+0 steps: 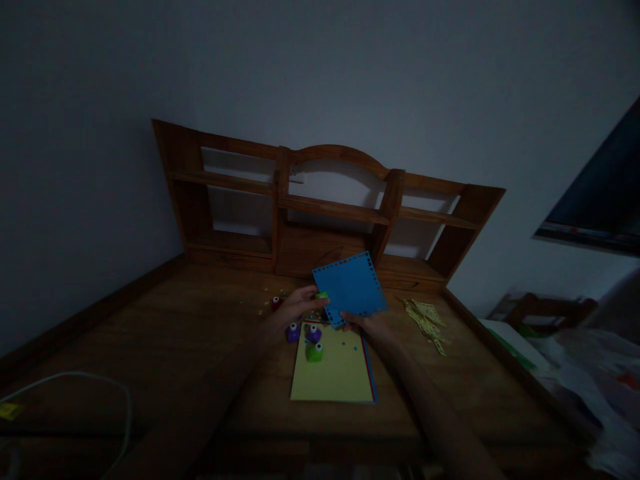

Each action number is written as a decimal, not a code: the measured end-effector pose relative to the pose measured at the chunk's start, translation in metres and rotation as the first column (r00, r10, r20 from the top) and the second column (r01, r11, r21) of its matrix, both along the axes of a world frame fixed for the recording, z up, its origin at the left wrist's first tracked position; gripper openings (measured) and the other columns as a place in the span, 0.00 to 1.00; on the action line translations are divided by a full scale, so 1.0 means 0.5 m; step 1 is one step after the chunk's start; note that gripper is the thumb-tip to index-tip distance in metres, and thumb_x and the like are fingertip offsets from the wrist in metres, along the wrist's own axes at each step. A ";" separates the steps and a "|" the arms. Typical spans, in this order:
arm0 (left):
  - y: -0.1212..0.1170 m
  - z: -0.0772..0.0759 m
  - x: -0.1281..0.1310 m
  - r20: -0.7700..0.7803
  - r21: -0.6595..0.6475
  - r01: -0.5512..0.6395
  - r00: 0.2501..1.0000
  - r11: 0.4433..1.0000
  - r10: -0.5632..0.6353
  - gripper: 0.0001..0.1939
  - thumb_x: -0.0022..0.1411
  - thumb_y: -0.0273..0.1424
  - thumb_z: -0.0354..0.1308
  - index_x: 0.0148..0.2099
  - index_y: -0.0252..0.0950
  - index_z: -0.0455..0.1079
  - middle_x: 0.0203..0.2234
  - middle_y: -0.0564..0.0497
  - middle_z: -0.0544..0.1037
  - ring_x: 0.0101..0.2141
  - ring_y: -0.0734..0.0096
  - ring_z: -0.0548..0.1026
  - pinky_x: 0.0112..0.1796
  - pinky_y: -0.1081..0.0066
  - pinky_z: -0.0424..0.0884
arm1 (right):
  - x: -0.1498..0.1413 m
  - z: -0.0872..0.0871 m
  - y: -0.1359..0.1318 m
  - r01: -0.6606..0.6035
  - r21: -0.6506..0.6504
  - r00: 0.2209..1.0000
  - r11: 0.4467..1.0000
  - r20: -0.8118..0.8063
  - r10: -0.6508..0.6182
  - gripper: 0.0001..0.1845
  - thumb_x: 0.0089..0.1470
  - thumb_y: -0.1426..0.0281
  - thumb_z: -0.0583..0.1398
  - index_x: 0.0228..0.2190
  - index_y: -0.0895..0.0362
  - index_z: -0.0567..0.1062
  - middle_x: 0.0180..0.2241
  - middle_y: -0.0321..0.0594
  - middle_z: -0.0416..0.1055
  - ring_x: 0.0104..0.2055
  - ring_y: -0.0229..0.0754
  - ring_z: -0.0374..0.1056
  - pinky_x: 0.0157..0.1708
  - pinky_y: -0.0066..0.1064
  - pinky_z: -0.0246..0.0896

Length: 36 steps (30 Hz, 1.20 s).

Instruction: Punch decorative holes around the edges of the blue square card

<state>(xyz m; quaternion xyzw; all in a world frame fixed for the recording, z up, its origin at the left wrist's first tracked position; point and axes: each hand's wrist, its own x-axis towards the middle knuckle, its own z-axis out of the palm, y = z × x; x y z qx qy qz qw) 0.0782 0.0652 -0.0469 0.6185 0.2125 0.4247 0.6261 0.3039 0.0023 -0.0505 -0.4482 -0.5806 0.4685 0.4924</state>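
Note:
My right hand (361, 324) pinches the lower edge of a blue square paper sheet (351, 288) with punched holes along its borders, holding it up above the desk. My left hand (299, 304) is closed on a small green punch (322, 295) at the sheet's left edge. Below the hands lies a yellow sheet (334, 372) on top of a stack with blue and red edges. On and beside it stand two purple punches (313, 333) (293, 331) and a green punch (315, 352). A red punch (275, 302) sits further left.
The wooden desk (165, 333) carries a shelf hutch (320, 207) at the back. Yellow paper strips (426, 321) lie to the right, small paper dots scattered near the punches. A white cable (75, 383) loops at the left front. Clutter lies beyond the right edge.

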 end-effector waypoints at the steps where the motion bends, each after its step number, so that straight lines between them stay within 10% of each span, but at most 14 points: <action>1: 0.000 0.001 0.000 -0.006 -0.010 0.000 1.000 1.000 0.000 0.26 0.51 0.39 0.71 0.51 0.34 0.75 0.47 0.41 0.79 0.44 0.57 0.77 0.48 0.62 0.70 | 0.000 0.002 -0.001 0.001 -0.002 1.000 1.000 0.010 -0.001 0.18 0.42 0.59 0.71 0.35 0.52 0.78 0.32 0.40 0.79 0.31 0.50 0.73 0.37 0.41 0.68; 28: 0.000 -0.003 0.003 -0.015 -0.017 -0.035 0.999 0.999 0.035 0.24 0.50 0.38 0.71 0.48 0.35 0.76 0.44 0.42 0.79 0.42 0.58 0.77 0.45 0.63 0.71 | 0.013 -0.022 0.012 -0.027 -0.010 0.995 1.000 0.100 0.028 0.16 0.44 0.56 0.70 0.30 0.54 0.79 0.28 0.41 0.79 0.33 0.51 0.74 0.42 0.43 0.67; 36: -0.025 0.011 0.011 -0.025 -0.045 -0.109 0.994 0.993 0.108 0.21 0.50 0.37 0.71 0.46 0.34 0.77 0.44 0.41 0.80 0.41 0.56 0.77 0.45 0.62 0.71 | 0.012 -0.038 0.026 0.024 -0.022 1.000 0.999 0.009 -0.024 0.25 0.41 0.59 0.72 0.42 0.52 0.78 0.40 0.43 0.80 0.40 0.53 0.75 0.45 0.46 0.69</action>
